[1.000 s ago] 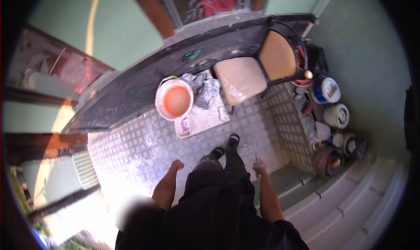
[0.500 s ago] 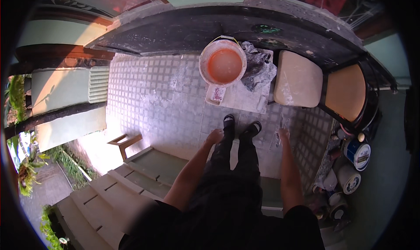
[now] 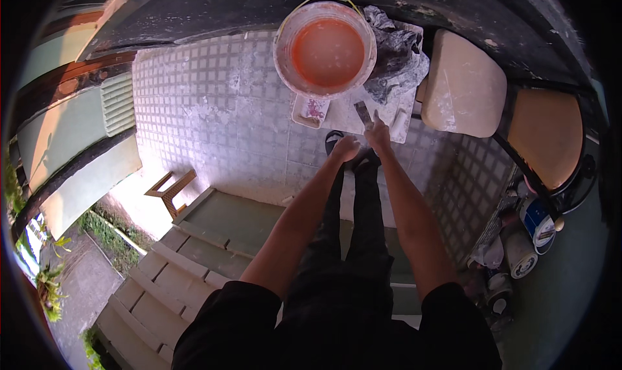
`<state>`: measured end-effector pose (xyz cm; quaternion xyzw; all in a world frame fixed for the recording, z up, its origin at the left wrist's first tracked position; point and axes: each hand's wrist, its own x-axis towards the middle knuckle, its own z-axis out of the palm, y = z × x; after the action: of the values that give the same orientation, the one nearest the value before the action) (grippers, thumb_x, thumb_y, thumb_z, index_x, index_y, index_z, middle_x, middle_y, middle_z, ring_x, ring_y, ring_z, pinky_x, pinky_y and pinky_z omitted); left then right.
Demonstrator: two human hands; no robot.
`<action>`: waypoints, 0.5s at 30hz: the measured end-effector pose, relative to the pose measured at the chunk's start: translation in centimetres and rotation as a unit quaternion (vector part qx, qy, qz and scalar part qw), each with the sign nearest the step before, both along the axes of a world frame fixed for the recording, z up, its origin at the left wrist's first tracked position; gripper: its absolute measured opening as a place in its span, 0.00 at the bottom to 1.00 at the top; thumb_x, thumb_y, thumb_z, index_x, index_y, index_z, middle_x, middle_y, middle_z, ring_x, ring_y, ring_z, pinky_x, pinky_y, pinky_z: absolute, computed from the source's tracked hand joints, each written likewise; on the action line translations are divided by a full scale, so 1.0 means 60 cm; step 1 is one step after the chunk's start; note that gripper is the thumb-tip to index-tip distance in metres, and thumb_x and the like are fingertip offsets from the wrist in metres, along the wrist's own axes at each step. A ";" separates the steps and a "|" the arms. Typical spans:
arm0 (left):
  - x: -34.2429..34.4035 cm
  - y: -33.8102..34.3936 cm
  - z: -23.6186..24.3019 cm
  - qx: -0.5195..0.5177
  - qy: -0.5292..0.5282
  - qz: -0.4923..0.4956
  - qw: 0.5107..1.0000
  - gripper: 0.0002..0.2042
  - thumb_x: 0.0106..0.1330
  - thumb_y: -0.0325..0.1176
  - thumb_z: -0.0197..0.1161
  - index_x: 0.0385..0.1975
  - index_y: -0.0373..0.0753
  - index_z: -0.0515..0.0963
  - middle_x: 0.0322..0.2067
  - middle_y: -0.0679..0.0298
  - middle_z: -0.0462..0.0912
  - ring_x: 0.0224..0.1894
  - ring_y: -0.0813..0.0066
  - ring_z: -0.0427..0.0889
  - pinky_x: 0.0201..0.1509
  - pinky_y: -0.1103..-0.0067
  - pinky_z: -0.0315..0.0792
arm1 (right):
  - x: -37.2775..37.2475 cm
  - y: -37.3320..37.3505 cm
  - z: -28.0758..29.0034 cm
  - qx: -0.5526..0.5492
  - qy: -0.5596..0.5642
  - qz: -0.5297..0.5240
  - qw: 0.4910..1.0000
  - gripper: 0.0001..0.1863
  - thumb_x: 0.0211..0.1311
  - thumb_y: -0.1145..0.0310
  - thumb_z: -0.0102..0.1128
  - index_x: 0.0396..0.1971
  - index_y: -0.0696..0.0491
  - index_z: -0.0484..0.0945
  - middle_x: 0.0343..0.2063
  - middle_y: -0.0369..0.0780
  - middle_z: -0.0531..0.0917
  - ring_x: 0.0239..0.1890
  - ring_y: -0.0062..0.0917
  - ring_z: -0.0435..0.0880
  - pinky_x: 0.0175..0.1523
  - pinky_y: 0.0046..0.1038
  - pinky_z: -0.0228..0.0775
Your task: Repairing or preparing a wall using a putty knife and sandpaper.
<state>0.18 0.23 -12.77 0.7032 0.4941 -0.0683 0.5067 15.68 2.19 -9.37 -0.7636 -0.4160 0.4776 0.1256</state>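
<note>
My right hand (image 3: 377, 135) is closed round a putty knife (image 3: 363, 113), its flat blade pointing away from me and slightly left. Just left of it, my left hand (image 3: 346, 148) is curled with its fingers folded in; whatever it may hold is hidden. Beyond both hands lies a pale, stained board (image 3: 342, 114). A white bucket (image 3: 283, 62) of cloudy orange liquid stands at the board's left side, its handle tipped to the back. In front of the bucket sits a small shallow tray (image 3: 315, 111) with reddish smears. A crumpled dark plastic sheet (image 3: 395, 62) rests right of the bucket.
A beige padded seat (image 3: 463, 85) and an orange-tan chair (image 3: 546, 137) stand to the right. Paint cans (image 3: 536, 221) and other containers line the right wall. Green steps (image 3: 227, 227) descend at lower left, near a small wooden frame (image 3: 172, 192). The tiled floor (image 3: 220, 111) has white smears.
Both hands have come up and inward, close together before the board. The right hand has swung left with the putty knife. The view has shifted nearer the bucket.
</note>
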 end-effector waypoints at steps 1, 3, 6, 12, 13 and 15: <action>0.003 0.009 -0.026 -0.045 -0.010 0.047 0.998 0.15 0.62 0.38 0.49 0.35 0.33 0.78 0.33 0.47 0.81 0.34 0.54 0.81 0.40 0.66 0.73 | -0.005 0.004 -0.008 0.051 -0.008 -0.008 0.999 0.41 0.41 0.72 0.51 0.63 0.61 0.58 0.37 0.59 0.79 0.42 0.51 0.79 0.48 0.41 0.71; -0.007 0.021 -0.077 -0.090 -0.014 0.095 0.991 0.15 0.63 0.38 0.49 0.37 0.33 0.78 0.33 0.50 0.82 0.30 0.58 0.82 0.38 0.67 0.74 | -0.021 0.020 -0.020 0.099 -0.010 -0.015 0.995 0.41 0.40 0.73 0.52 0.63 0.60 0.59 0.35 0.59 0.80 0.41 0.50 0.80 0.46 0.40 0.71; -0.004 0.034 -0.112 -0.191 -0.065 0.262 0.944 0.18 0.61 0.39 0.48 0.40 0.31 0.78 0.43 0.45 0.79 0.49 0.48 0.77 0.54 0.65 0.70 | -0.033 0.035 -0.039 0.077 0.042 -0.037 0.995 0.40 0.40 0.75 0.50 0.63 0.60 0.60 0.37 0.58 0.80 0.43 0.48 0.80 0.48 0.39 0.71; 0.045 0.042 -0.090 -0.224 -0.074 0.305 0.923 0.19 0.61 0.37 0.48 0.47 0.34 0.76 0.45 0.43 0.78 0.50 0.47 0.77 0.54 0.66 0.69 | -0.010 0.000 -0.068 0.188 0.005 -0.078 0.979 0.33 0.41 0.80 0.50 0.56 0.63 0.68 0.38 0.56 0.79 0.43 0.49 0.79 0.48 0.37 0.71; 0.045 0.039 -0.084 -0.247 -0.088 0.322 0.909 0.20 0.61 0.38 0.49 0.49 0.34 0.75 0.46 0.43 0.78 0.51 0.48 0.76 0.55 0.67 0.69 | -0.008 -0.014 -0.063 0.201 -0.013 -0.095 0.975 0.32 0.41 0.80 0.51 0.54 0.62 0.70 0.39 0.55 0.79 0.44 0.49 0.78 0.50 0.37 0.70; 0.052 0.038 -0.078 -0.285 -0.076 0.307 0.905 0.21 0.62 0.36 0.49 0.54 0.38 0.71 0.46 0.51 0.78 0.47 0.57 0.78 0.51 0.67 0.71 | 0.018 -0.045 -0.065 0.214 -0.040 -0.114 0.969 0.30 0.41 0.79 0.51 0.52 0.61 0.72 0.40 0.55 0.79 0.46 0.48 0.77 0.52 0.38 0.69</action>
<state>3.29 2.49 -17.43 0.3452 0.6046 0.0064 0.7178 16.75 -0.49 -13.28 -0.7802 -0.4231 0.3286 0.3229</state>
